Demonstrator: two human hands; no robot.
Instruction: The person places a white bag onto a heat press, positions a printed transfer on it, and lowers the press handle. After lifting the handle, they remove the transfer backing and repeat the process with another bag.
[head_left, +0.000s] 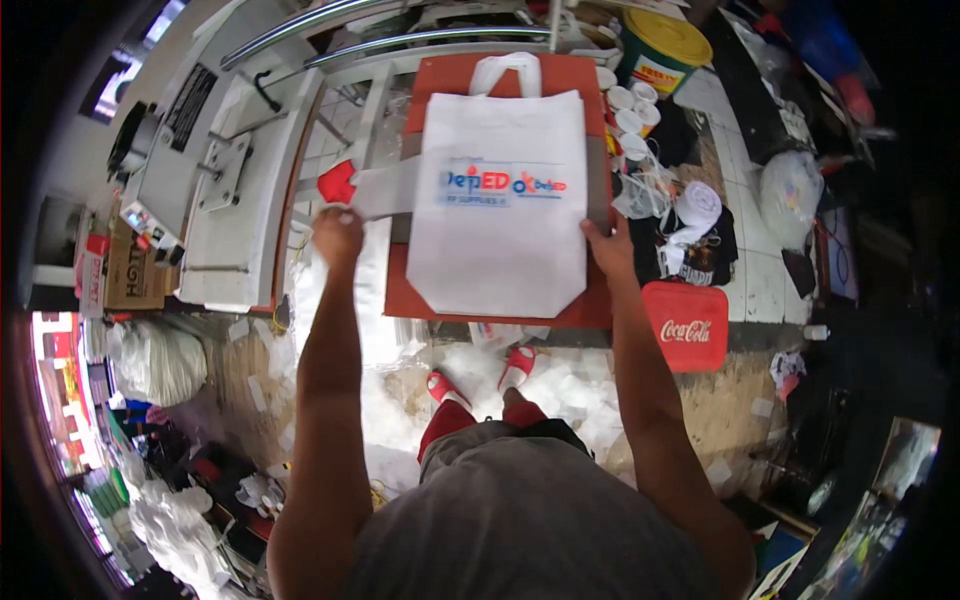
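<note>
A white non-woven tote bag (497, 240) lies flat on a reddish-brown board (398, 292), its handles at the far end. Blue and red lettering, including "DepED", is printed across it. From the left side of the print, a pale see-through film (388, 190) reaches over to my left hand (338, 235). That hand is closed, its fingertips at the film's near corner and just below a piece of red cloth (337, 182). My right hand (610, 248) rests at the right edge of the bag, thumb against the bag and fingers stretched apart from it along the board.
A heat press-like machine (215, 170) stands on the left. On the right are white cups (630, 120), a yellow-lidded bucket (665, 50), a rolled white cloth (698, 207) and a red Coca-Cola panel (686, 328). White material (465, 375) covers the floor around my feet.
</note>
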